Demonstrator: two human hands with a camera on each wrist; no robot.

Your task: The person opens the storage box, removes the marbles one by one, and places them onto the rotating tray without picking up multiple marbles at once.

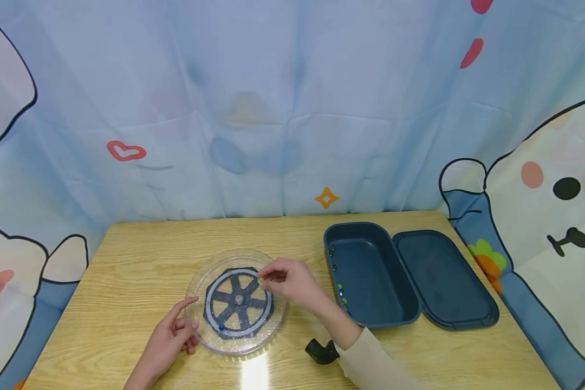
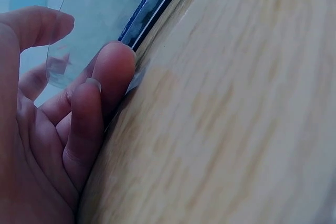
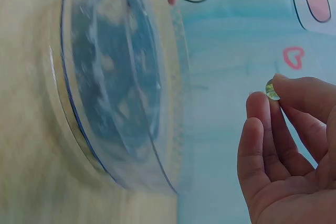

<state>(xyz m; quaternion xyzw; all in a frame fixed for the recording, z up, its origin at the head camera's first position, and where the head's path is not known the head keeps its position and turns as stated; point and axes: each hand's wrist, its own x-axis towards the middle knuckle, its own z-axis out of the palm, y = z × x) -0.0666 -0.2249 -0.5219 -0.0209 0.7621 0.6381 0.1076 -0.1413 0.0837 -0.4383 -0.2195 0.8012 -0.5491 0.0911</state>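
A clear round plastic dish (image 1: 205, 346) lies on the table, with a dark spoked wheel (image 1: 244, 317) and pale ring showing through it. A blue marble (image 1: 221, 327) sits at the ring's front left. My left hand (image 1: 168, 338) holds the dish's left rim, one finger reaching over its edge and others curled low beside it. Over the dish's right part, my right hand (image 1: 292, 284) pinches a yellow-green marble (image 3: 272, 90) between thumb and fingertip. In the right wrist view that marble is held above the dish, the other fingers loosely bent.
Right of the dish stands a dark blue box (image 1: 370, 276) with several marbles (image 1: 341, 293) along its left wall. Its flat lid (image 1: 446, 279) lies beside it. A black elbow-shaped piece (image 1: 320, 352) is near my right sleeve. A printed curtain (image 1: 248, 108) hangs behind the table.
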